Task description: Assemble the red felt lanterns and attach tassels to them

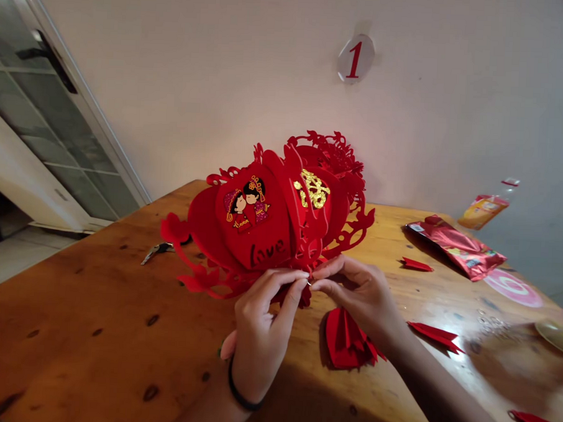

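A red felt lantern (257, 216) with a cartoon couple, the word "Love" and a gold character lies tilted on its side above the wooden table. At its lower end, my left hand (270, 310) pinches a small metal ring (309, 282) between thumb and index finger. My right hand (357, 289) is closed at the same ring from the other side, its fingertips nearly meeting the left ones. Red felt behind the fingertips is partly hidden. Below my right hand lies a folded red felt piece (343, 341).
On the wooden table (93, 346) are keys (157, 250) at left, and at right a red foil packet (461, 244), narrow red felt pieces (437, 335), loose metal rings (493, 323) and a dish (558, 335). A bottle (489, 204) stands behind.
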Tool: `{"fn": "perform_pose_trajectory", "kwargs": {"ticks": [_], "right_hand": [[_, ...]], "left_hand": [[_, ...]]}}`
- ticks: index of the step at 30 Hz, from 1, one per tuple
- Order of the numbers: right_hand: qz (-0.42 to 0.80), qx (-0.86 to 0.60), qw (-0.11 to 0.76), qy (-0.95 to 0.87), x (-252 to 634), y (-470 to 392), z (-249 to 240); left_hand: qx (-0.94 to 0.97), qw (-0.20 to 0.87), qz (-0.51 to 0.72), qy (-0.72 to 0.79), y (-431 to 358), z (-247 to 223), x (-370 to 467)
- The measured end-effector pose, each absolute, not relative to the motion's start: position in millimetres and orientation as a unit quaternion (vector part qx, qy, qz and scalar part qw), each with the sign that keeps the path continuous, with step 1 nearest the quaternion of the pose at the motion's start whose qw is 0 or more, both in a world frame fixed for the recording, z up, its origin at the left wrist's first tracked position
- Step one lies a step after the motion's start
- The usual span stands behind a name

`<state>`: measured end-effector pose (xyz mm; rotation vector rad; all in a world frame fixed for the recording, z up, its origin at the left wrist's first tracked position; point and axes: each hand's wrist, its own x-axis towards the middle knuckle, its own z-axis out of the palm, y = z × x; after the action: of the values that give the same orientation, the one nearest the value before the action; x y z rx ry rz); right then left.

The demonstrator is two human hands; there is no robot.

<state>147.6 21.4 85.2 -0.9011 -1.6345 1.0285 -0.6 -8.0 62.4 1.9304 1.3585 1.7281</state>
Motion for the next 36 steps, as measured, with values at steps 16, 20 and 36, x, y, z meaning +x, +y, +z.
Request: {"fn": "perform_pose_trajectory", "kwargs": {"ticks": [16, 20, 36], "right_hand": [[0.436, -0.380, 0.475, -0.663, 146.7, 26.3, 80.5], [0.417, -0.378, 0.472, -0.679, 147.3, 25.9, 82.6], [0.545, -0.354, 0.475, -0.594, 145.1, 26.2, 85.2]], "left_hand": [[0.666, 0.106, 0.584, 0.452, -7.0, 62.6, -0.3], [0.664, 0.101, 0.582, 0.458, -7.3, 62.3, 0.2], [0.675, 0.098, 0.568, 0.460, -8.3, 63.5, 0.9]]}}
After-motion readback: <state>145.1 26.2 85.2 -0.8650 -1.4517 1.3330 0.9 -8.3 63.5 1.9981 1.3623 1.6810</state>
